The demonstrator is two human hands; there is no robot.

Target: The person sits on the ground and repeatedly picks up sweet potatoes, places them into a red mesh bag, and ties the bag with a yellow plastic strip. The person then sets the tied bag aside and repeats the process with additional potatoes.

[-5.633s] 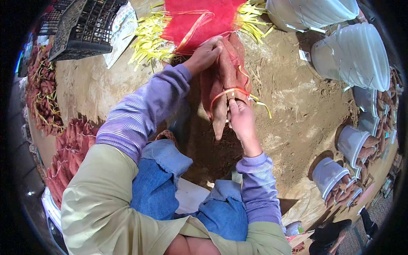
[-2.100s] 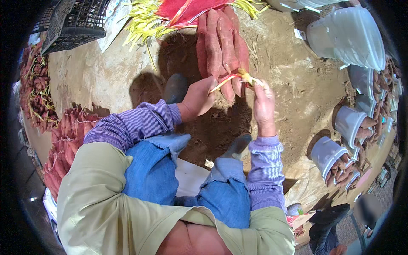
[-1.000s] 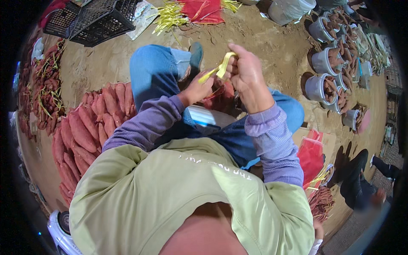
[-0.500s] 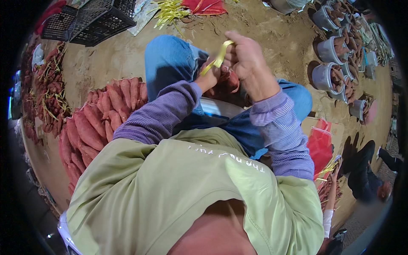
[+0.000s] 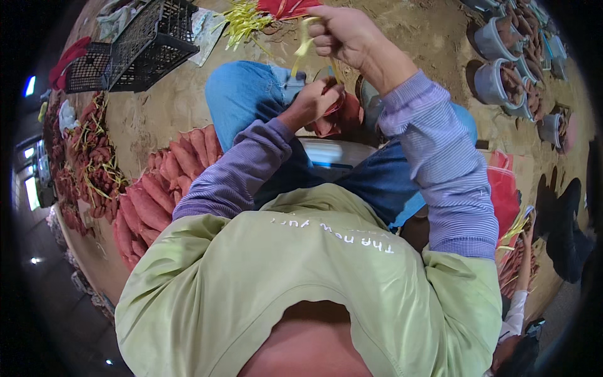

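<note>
Right hand, fingers pinched on a yellow tie strip, holds it taut above the left hand, which is clamped on the red mesh bag below.

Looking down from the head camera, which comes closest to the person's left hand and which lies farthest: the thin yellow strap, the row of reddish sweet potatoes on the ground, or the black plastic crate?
1. The thin yellow strap, just above the left hand, running up to the right hand.
2. The row of reddish sweet potatoes, lower left on the dirt.
3. The black plastic crate, far upper left.
</note>
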